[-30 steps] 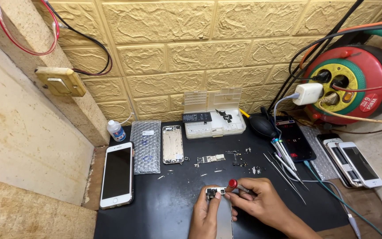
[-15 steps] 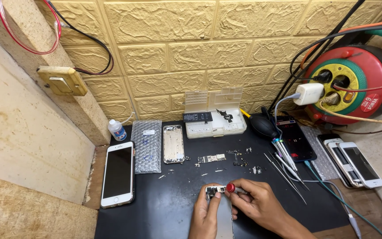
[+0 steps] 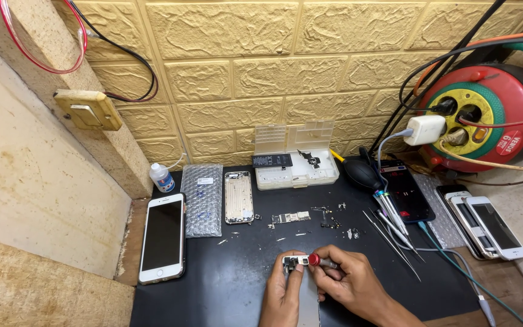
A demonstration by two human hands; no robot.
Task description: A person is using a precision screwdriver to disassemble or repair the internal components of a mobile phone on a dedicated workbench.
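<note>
My left hand pinches a small metal phone part at the top of a phone body lying on the black mat. My right hand grips a thin screwdriver with a red cap, its tip meeting that small part. Both hands sit at the mat's near edge, touching each other. The lower end of the phone body is cut off by the frame edge.
A white phone, a bubble-wrap bag, a bare phone shell, a logic board and loose screws lie farther back. A clear parts tray, tweezers, more phones and a red cable reel stand right.
The hands stay at the same spot on the mat. The red-capped screwdriver has shifted slightly toward the small part, and the fingers have tightened around it.
</note>
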